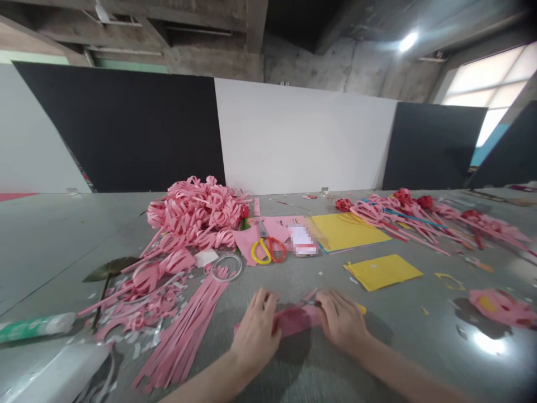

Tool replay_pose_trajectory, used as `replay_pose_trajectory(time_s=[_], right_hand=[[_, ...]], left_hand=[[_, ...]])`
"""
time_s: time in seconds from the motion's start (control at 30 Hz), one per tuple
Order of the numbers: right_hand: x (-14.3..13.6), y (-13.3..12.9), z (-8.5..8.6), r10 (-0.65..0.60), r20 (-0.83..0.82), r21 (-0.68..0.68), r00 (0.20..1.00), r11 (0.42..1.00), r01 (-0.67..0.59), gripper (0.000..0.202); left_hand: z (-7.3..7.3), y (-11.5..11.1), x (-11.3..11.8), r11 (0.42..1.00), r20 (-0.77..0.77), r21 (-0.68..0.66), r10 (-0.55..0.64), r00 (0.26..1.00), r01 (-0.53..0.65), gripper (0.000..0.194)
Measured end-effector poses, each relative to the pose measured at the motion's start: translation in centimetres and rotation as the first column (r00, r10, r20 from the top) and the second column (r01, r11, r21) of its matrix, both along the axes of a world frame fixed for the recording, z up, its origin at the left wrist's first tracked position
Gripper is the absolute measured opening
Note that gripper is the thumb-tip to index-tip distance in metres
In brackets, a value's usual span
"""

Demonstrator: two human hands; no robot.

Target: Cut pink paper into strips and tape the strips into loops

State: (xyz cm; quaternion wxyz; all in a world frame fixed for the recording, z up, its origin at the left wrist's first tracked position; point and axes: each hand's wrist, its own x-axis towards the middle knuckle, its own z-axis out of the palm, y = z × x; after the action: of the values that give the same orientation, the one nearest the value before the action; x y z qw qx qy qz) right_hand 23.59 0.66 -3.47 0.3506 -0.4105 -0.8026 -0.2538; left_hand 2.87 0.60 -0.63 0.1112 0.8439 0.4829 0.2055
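Black and white panels (308, 134) cross the upper middle, below a concrete ceiling (201, 10), with a glowing lamp (408, 41) and pale window (482, 75) upper right.

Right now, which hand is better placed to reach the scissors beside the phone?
Probably the left hand: the scissors lie ahead of it, while the right hand is farther off. Both are at the pink paper.

Looks dim beneath the ceiling (205, 12), lit by a flaring lamp (408, 41) and washed-out window (489, 75). Glares white on the counter (289, 280), lower right. Casts soft shadows beneath left grip (257, 330) and right grip (343, 320), blurring slightly there. Stretches toward the edges.
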Motion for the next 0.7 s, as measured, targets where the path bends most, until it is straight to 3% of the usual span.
replay_pose_trajectory(time_s=[0.13, 0.27, 0.43, 0.7], right_hand=[[-0.1, -0.4, 0.1, 0.18, 0.134, -0.06, 0.975, 0.983, -0.173, 0.017], [-0.4, -0.7, 0.2, 0.293, 0.252, -0.183, 0.922, 0.95, -0.251, 0.017], [-0.6, -0.9, 0.5, 0.296, 0.296, -0.222, 0.908, 0.946, -0.236, 0.017], [-0.6, -0.8, 0.5, 0.291, 0.3, -0.254, 0.909, 0.942, -0.218, 0.016]], left_hand=[[1.5, 1.8, 0.2, 0.996, -0.147, -0.054, -0.074, 0.986, 0.067, 0.024], [1.6, 2.6, 1.5, 0.987, -0.238, -0.057, -0.159, 0.958, 0.15, 0.016], [0.9, 3.0, 2.9, 0.988, -0.311, -0.014, -0.148, 0.939, 0.152, 0.015], [0.1, 3.2, 2.9, 0.99, -0.333, 0.039, -0.116, 0.936, 0.136, 0.018]])
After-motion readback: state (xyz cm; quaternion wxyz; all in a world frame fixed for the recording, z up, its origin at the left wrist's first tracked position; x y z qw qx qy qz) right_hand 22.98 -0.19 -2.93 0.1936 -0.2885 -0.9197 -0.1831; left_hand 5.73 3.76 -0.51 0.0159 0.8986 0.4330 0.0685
